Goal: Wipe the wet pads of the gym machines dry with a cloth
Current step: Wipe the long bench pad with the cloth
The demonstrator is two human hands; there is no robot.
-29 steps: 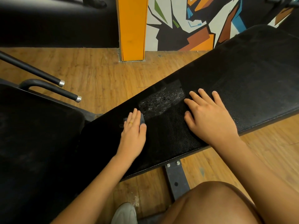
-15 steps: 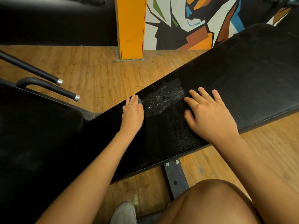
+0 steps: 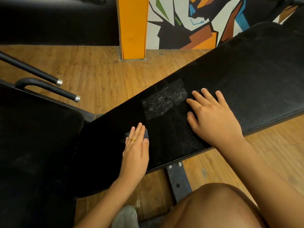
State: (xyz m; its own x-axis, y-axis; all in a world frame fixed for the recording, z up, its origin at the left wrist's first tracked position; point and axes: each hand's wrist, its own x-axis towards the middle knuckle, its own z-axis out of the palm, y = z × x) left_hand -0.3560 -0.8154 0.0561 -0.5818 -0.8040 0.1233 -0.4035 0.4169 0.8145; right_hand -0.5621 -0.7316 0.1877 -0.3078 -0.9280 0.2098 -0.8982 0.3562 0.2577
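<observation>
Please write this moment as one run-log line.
left hand: presses dark cloth flat on bench pad | right hand: flat on bench pad, holds nothing | glistening patch: between the hands, uncovered

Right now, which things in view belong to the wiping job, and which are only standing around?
For the job: cloth under the left hand; bench pad with its wet patch; right hand flat on the pad.
Just around: orange pillar; painted wall; two black bars; shoe.
</observation>
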